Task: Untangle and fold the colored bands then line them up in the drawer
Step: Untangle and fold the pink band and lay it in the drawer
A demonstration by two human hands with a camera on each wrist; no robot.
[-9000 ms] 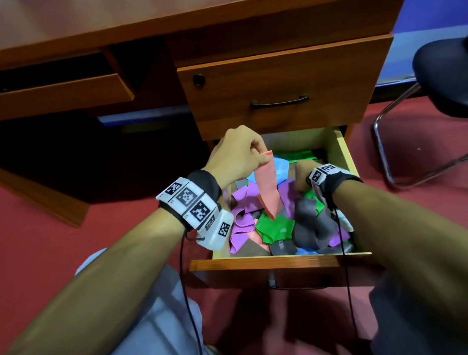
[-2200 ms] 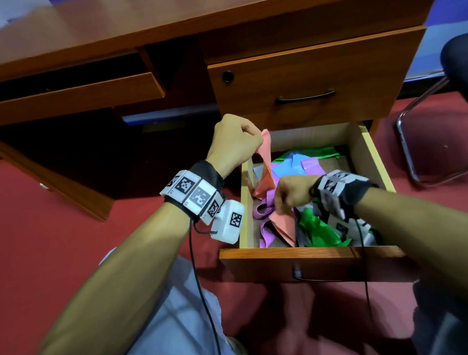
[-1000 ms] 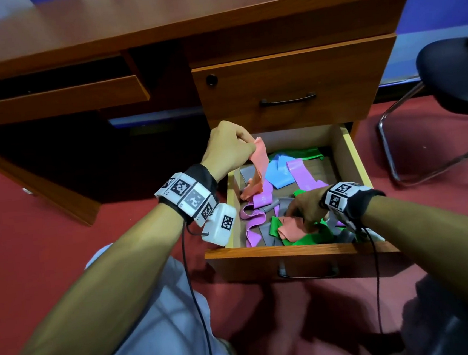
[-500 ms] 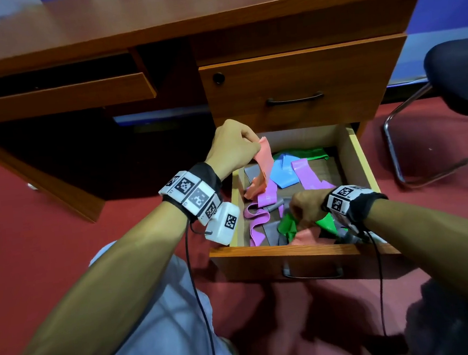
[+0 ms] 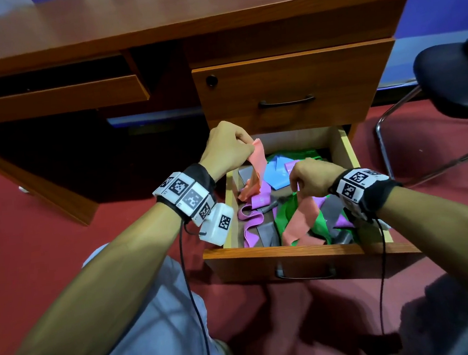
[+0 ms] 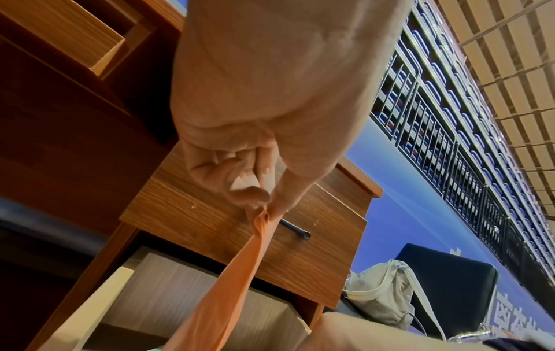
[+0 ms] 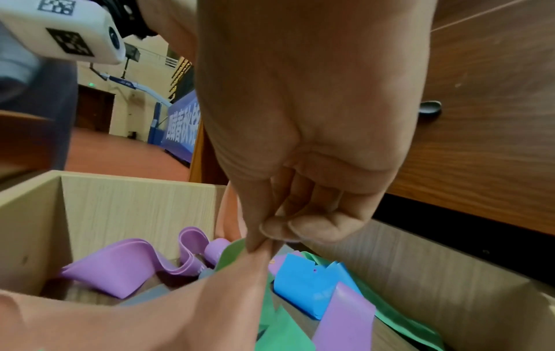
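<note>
Drawer: the open drawer (image 5: pixel 349 152) lies under both our hands, holding a tangle of purple, green, grey and blue bands.
Salmon band: the salmon band (image 5: pixel 299 219) hangs between our hands.
Left hand: our left hand (image 5: pixel 226 149) pinches its upper end.
Right hand: our right hand (image 5: pixel 311 177) pinches its lower part.

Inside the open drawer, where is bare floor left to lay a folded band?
Little bare floor shows in the drawer. One bare strip lies at the back right, between the blue band and the right wall. The front half is crowded: purple band, green band, grey bands and the salmon band both hands are pinching.
</note>
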